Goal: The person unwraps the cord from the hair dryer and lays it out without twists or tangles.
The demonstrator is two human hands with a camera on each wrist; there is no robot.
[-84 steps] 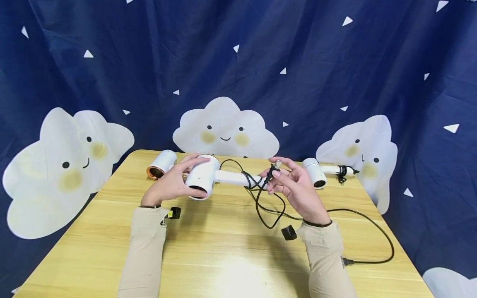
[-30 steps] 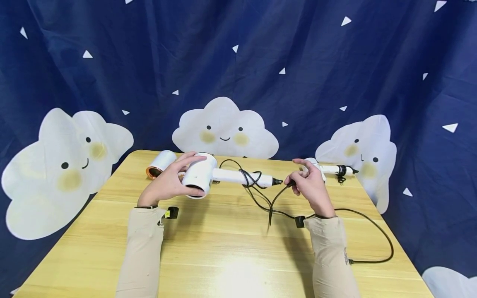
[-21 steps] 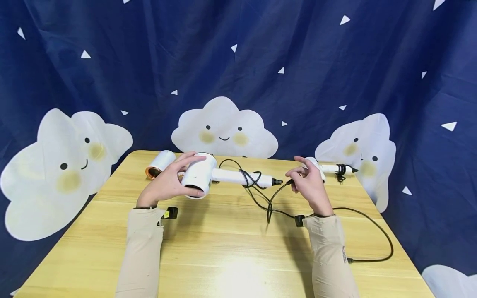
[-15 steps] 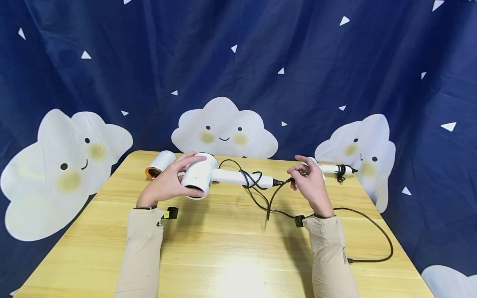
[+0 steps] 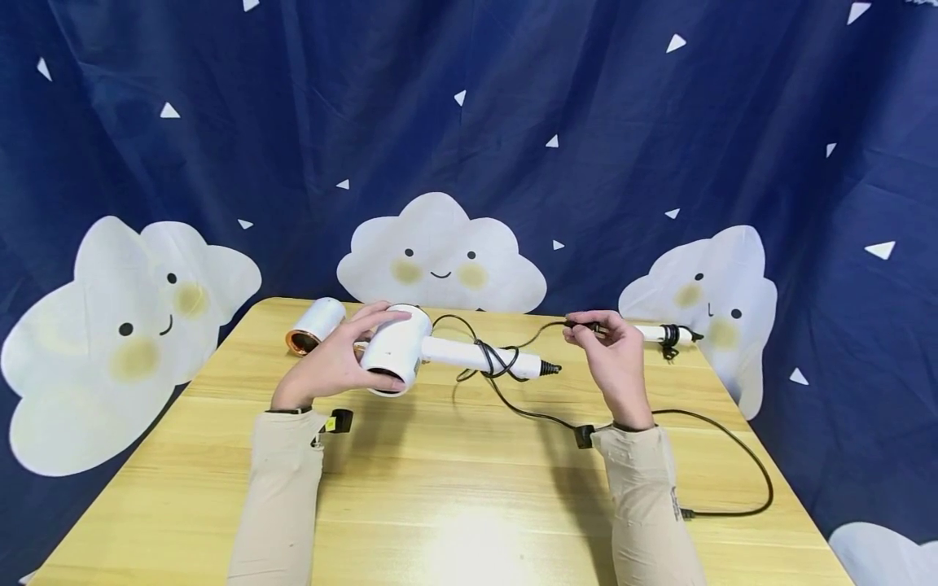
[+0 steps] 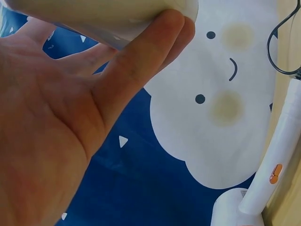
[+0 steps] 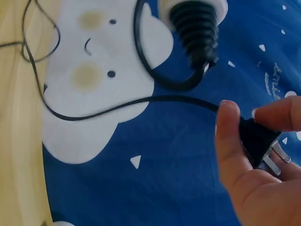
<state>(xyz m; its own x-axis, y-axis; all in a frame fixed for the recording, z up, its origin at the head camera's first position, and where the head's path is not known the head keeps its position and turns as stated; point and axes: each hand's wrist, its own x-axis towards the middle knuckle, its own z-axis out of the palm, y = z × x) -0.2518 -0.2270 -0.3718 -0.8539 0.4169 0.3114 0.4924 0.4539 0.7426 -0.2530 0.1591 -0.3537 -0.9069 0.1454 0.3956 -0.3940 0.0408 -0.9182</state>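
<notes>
My left hand [image 5: 330, 358] grips the wide head of a white hair dryer [image 5: 399, 346] above the table, its handle pointing right. Black cord [image 5: 498, 360] loops loosely around that handle, below the ribbed black cord end [image 5: 550, 369]. Off to the right, my right hand [image 5: 614, 358] pinches the cord's black plug [image 7: 256, 141] between thumb and fingers. Two metal prongs show in the right wrist view, and the cord runs from the plug back toward the handle. In the left wrist view my thumb and fingers press on the white head [image 6: 108, 19].
A second white hair dryer with a copper rim [image 5: 302, 340] lies at the back left. Behind my right hand lies another, its cord bundled on the handle [image 5: 670, 335]. A black cable [image 5: 762, 464] curves across the right of the wooden table [image 5: 440, 488]. A blue curtain hangs behind.
My right hand moved right from the handle with the plug, then slightly up. The cord, which hung in front of the handle, now passes behind it. The left hand keeps holding the hair dryer.
</notes>
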